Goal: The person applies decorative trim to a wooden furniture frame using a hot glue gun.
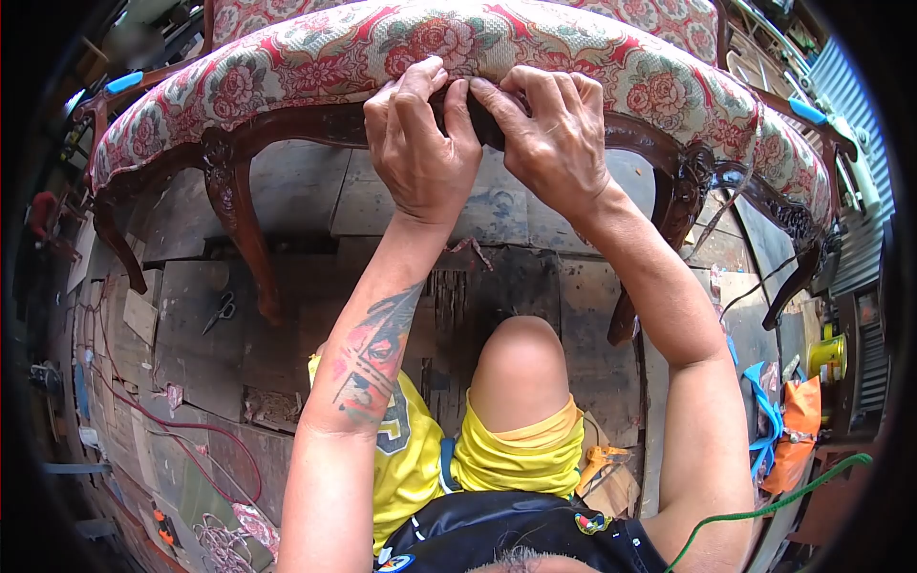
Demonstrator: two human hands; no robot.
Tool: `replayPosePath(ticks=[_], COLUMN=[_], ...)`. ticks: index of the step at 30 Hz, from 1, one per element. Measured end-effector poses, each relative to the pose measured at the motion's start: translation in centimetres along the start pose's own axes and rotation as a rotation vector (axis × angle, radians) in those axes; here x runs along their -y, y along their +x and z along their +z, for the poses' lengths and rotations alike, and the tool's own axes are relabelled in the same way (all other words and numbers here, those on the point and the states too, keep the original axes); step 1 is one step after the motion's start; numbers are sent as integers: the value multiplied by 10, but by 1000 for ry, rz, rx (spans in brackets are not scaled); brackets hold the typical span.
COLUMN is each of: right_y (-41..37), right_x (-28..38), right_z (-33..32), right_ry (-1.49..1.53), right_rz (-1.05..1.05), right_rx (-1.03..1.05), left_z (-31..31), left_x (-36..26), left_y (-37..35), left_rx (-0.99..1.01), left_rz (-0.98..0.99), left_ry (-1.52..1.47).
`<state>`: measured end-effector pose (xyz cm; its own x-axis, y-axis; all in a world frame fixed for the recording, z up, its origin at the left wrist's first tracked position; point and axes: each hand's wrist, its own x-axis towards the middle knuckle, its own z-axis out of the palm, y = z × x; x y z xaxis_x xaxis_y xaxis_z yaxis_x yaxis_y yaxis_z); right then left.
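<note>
Floral upholstery fabric (320, 72) covers the front of a settee seat, above its dark carved wooden frame (315, 126). My left hand (420, 148) is closed at the middle of the seat's lower front edge, fingers curled and thumb pointing up, pinching the fabric edge. Close beside it, my right hand (552, 134) is closed on the same edge, its thumb and bent forefinger pressed to the fabric. The two thumbs almost meet where cloth and wood join. My fingers partly hide that edge, and no tool shows in either hand.
Carved legs (234, 220) stand on the worn board floor. Scissors (220, 311) lie at left, near a red hose (244, 449). A yellow-orange tool (602, 460) is by my knee. To the right are an orange bag (795, 430), blue strap (761, 411) and green cord (774, 506).
</note>
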<state>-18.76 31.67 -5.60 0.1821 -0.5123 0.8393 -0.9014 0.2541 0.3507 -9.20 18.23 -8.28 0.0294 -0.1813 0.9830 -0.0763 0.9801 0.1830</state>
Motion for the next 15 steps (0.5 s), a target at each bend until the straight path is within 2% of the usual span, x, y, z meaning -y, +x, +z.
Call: replayPosePath(ticks=[15], right_y=[0], right_x=[0], right_z=[-1], right_ry=[-2], right_rz=[-8], right_rx=[15], left_z=[-7], left_x=[6], left_y=[1], left_rx=[31], left_rz=[147], left_ry=[97])
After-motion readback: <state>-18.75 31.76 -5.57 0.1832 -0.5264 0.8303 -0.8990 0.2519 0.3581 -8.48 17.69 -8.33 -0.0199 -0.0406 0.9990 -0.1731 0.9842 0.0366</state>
